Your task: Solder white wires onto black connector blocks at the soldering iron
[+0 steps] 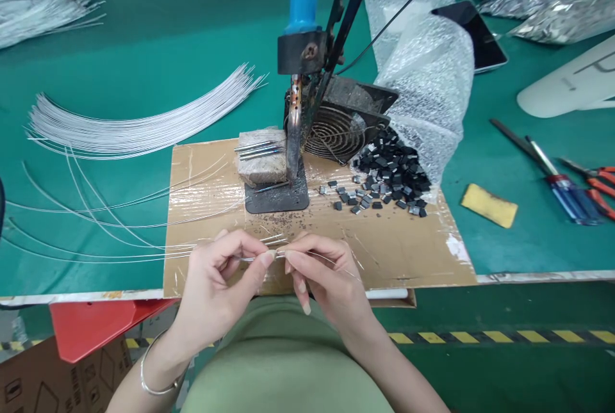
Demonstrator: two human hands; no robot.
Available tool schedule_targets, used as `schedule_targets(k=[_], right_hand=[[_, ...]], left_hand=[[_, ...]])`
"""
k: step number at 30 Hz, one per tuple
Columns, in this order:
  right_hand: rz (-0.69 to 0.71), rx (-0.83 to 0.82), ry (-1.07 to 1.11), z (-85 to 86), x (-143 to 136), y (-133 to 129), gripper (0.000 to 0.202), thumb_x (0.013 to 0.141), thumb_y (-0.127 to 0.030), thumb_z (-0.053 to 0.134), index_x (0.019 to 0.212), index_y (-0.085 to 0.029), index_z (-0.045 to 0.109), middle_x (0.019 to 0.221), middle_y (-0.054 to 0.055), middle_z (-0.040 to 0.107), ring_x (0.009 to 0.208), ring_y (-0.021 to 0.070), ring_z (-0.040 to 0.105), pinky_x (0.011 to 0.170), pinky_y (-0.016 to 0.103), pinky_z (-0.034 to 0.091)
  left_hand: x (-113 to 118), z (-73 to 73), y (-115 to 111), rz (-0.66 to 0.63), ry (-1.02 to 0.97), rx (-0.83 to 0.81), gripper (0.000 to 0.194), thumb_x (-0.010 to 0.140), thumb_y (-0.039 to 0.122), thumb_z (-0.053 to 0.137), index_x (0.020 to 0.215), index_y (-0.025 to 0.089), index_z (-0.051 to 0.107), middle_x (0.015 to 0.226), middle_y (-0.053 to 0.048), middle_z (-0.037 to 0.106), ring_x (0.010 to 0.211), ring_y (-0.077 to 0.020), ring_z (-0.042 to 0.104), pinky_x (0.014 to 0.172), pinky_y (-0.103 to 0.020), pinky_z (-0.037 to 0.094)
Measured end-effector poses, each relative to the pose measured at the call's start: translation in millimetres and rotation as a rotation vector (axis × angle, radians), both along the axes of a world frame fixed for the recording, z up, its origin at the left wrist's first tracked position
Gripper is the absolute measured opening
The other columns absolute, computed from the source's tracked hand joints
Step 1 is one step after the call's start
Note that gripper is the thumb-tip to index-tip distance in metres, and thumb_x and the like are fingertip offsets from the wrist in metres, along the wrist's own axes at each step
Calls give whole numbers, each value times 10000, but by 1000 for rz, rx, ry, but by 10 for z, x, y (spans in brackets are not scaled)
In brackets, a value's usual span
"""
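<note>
My left hand (218,288) and my right hand (334,278) meet just above the cardboard sheet's front edge, fingertips nearly touching. Between the left thumb and index finger is a thin metal rod, mostly covered by the fingers. The right thumb and index finger pinch a thin wire (331,260) that trails off to the right; the point where it meets the rod is hidden. Several loose white wires (115,257) run left from near my left hand. Beyond my hands stands a soldering iron (303,3) with its bent tip pointing down beside a worn block (262,173) carrying several thin metal rods (259,150).
A fan (339,131) sits behind the iron. Small black pieces (394,166) are heaped on the cardboard (408,253), right. A curved wire bundle (139,128) lies left. Further right are a yellow sponge (490,205), a screwdriver (569,192), orange-handled pliers (600,182) and bubble wrap (427,67).
</note>
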State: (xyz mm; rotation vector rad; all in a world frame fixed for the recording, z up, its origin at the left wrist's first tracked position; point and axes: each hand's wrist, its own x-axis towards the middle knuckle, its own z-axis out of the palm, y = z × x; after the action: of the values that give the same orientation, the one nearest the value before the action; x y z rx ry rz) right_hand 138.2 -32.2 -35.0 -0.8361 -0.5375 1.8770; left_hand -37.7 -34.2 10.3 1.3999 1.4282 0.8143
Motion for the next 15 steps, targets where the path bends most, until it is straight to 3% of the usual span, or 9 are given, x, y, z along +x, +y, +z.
schedule_targets(k=[4, 15], right_hand=[[-23, -14, 8, 14, -22, -8, 80, 828, -299, 835, 795, -227, 845, 680, -26, 650, 401, 46, 549, 322, 122, 461], [-106, -41, 26, 15, -109, -40, 78, 812, -301, 844, 797, -225, 845, 649, -25, 672, 387, 48, 543, 308, 116, 458]], left_hand=[[7, -28, -35, 13, 15, 15, 132, 959, 264, 697, 838, 221, 727, 697, -1, 678, 612, -121, 505, 535, -238, 369], [93, -123, -100, 96, 16, 115, 111, 964, 232, 691, 855, 223, 712, 651, 31, 598, 557, -96, 438, 511, -229, 350]])
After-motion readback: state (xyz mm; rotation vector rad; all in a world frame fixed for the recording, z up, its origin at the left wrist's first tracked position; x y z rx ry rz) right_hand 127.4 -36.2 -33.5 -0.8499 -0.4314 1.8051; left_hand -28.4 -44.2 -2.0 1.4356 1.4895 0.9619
